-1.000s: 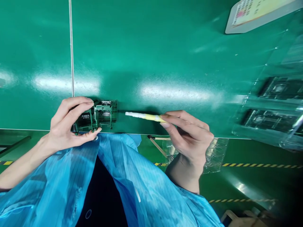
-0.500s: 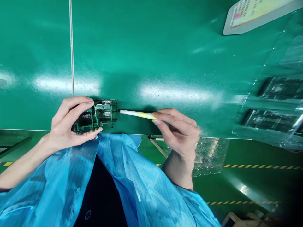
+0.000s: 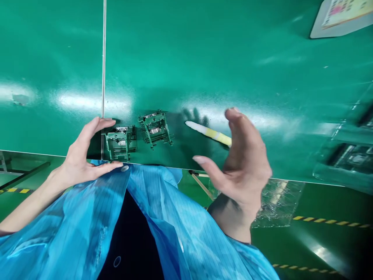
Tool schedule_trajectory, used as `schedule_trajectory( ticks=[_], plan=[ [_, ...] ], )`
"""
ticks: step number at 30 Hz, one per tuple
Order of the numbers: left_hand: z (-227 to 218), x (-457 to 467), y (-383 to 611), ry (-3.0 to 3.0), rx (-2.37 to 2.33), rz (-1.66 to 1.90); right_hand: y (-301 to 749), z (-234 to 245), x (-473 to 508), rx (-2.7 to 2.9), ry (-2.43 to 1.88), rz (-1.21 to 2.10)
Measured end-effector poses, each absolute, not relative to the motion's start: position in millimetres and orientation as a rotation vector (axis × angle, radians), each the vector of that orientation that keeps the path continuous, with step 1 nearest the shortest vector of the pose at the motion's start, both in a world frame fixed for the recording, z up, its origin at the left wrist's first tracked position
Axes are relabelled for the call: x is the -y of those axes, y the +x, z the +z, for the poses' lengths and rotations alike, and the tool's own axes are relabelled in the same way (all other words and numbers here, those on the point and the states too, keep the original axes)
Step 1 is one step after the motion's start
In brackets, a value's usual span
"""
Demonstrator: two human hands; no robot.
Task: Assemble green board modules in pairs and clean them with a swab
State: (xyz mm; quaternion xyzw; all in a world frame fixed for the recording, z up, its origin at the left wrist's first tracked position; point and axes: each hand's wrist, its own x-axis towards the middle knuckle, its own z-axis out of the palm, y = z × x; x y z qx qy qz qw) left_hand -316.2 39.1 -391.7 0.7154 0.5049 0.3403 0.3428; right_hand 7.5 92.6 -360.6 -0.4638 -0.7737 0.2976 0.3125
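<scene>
Two small dark-green framed parts with metal pieces lie near the table's front edge. My left hand (image 3: 84, 151) is open around the left framed part (image 3: 121, 143), thumb at its front side and fingers by its back corner; whether they touch it I cannot tell. Turned at an angle, the right framed part (image 3: 155, 129) sits a small gap away. A yellow-and-white pen-like tool (image 3: 208, 132) lies on the table, its white tip towards the parts. Over its yellow end is my right hand (image 3: 244, 159), open, thumb and fingers wide apart, holding nothing.
Clear plastic packs with dark framed parts (image 3: 354, 158) lie at the right. A light holder with a printed sheet (image 3: 346, 13) is at the top right. A pale seam strip (image 3: 104, 58) crosses the green table (image 3: 204, 50). Below the edge hangs clear wrapping (image 3: 279, 210).
My right hand has let go of the pen-like tool and opened. The right framed part now lies apart from the left one, turned. My left hand's fingers have moved back from the parts.
</scene>
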Motion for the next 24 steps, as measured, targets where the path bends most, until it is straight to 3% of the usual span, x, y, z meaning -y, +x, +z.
schedule_trajectory(
  ticks=[8, 24],
  plan=[
    [-390.5, -43.3, -308.1, 1.894, -1.390, 0.897, -41.2, -358.4, -121.3, 2.392, -1.076, 1.085],
    [-382.6, -42.1, -310.5, 1.471, -1.318, 0.861, -67.5, -336.7, -80.8, 2.290, -1.280, 0.927]
  ],
)
